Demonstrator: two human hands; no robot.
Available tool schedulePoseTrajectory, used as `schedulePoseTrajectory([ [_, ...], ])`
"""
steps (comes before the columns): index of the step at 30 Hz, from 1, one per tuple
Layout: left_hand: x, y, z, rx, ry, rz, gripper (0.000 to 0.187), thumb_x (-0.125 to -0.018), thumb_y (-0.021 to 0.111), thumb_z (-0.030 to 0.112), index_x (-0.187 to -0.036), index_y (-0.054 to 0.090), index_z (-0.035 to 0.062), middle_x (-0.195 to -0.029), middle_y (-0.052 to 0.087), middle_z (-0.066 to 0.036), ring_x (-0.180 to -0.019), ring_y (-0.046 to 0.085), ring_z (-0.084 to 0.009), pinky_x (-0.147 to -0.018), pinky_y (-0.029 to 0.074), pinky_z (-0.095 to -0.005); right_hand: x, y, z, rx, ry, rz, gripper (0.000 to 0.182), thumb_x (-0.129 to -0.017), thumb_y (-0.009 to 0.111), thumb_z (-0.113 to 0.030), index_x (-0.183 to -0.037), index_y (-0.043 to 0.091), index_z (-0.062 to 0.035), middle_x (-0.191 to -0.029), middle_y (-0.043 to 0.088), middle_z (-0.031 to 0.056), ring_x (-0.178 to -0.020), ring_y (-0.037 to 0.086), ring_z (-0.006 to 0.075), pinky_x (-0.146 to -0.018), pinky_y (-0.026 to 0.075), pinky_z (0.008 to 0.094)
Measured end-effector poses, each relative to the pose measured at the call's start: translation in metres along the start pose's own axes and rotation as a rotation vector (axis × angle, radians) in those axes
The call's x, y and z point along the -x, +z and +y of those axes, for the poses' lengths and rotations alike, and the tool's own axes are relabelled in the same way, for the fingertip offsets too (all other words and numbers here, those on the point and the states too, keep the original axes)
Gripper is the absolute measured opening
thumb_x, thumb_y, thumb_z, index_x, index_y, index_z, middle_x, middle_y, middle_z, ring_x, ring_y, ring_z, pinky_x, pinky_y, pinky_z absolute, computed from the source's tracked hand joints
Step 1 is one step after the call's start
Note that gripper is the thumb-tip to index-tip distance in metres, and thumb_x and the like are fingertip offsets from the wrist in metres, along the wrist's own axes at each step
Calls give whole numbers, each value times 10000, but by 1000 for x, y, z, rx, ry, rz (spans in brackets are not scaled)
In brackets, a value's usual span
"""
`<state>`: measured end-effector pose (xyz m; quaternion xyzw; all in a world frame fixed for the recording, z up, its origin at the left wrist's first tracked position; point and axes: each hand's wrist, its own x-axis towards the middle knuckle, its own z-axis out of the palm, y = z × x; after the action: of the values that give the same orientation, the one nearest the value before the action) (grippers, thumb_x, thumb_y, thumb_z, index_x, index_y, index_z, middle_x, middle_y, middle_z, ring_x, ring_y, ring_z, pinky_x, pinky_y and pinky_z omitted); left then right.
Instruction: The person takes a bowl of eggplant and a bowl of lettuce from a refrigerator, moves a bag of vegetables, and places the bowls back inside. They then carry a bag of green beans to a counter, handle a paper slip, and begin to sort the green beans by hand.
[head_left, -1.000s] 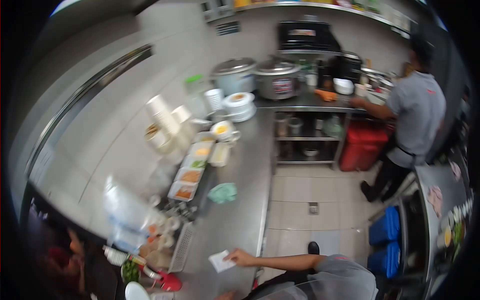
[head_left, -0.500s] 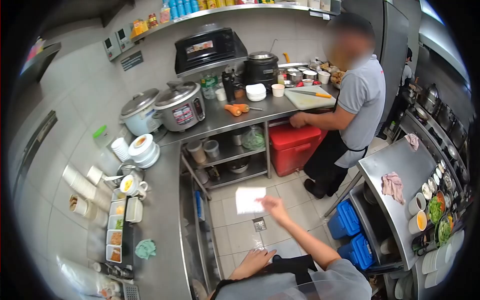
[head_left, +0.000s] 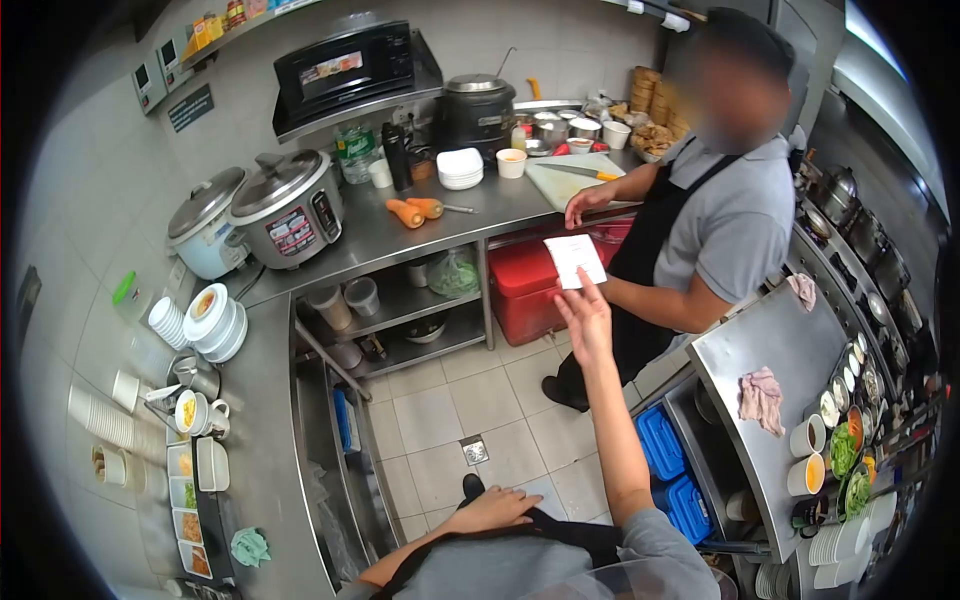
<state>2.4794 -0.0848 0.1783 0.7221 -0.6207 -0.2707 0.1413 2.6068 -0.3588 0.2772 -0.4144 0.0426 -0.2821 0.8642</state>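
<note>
A small white paper slip (head_left: pixel 573 257) with faint writing is pinched at its lower edge by my right hand (head_left: pixel 585 312), my arm stretched out ahead of me. The slip is held up close to a co-worker (head_left: pixel 735 210), whose one hand (head_left: pixel 588 203) hovers just above it by the counter edge. Low in the view, my left hand (head_left: pixel 498 508) lies across the front of my black apron (head_left: pixel 570 535), fingers extended and nothing in them.
A steel counter (head_left: pixel 350 235) along the back bears rice cookers (head_left: pixel 290 210), carrots (head_left: pixel 412 211), and a cutting board (head_left: pixel 560 185) with a knife. Beneath it stands a red cooler (head_left: pixel 520 300). To my right is a steel table (head_left: pixel 740 340) with a pink cloth (head_left: pixel 762 400).
My right hand has reached forward and up with the paper slip, towards the co-worker. The co-worker has turned towards me and come closer. My view has shifted to the right.
</note>
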Motion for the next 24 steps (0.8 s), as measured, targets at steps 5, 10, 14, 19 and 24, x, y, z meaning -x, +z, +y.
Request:
schedulePoseTrajectory([
  [5, 21, -47, -45, -15, -104, 102, 482, -876, 518, 363, -1251, 431, 73, -1003, 583, -153, -939, 577, -342, -798, 455, -438, -55, -7, 20, -124, -78, 59, 456, -854, 531, -7, -1293, 411, -17, -1154, 535, 107, -1049, 535, 209, -916, 420, 387],
  [10, 39, -48, -76, -62, -335, 112, 494, -839, 551, 315, -1253, 423, 77, -1014, 573, -169, -970, 569, -340, -799, 456, -461, -117, -37, 21, -124, -56, -5, 280, -839, 492, -49, -1109, 558, -19, -1074, 575, 167, -1006, 536, 301, -907, 438, 402],
  [14, 39, -30, -84, 105, -388, 148, 457, -819, 546, 259, -1228, 437, 85, -1021, 574, -156, -960, 576, -325, -770, 464, -461, -126, -6, 43, 67, -79, 12, 393, -830, 591, -187, -1205, 517, -93, -1347, 388, 145, -1232, 331, 333, -986, 334, 511],
  [19, 51, -3, -45, 246, -549, 316, 436, -823, 538, 276, -1210, 449, 95, -1026, 575, -154, -961, 579, -327, -768, 466, -464, -80, 10, 162, 145, 346, -320, 375, -833, 582, -195, -1187, 517, -87, -1112, 532, 65, -959, 489, 212, -844, 415, 401],
  [24, 61, 28, 4, 343, -719, 472, 415, -827, 531, 293, -1191, 462, 105, -1032, 576, -153, -962, 581, -330, -766, 468, -466, 63, 29, 270, 300, 956, -821, 464, -807, 623, -288, -1216, 497, -111, -988, 606, -18, -887, 554, 127, -851, 388, 393],
])
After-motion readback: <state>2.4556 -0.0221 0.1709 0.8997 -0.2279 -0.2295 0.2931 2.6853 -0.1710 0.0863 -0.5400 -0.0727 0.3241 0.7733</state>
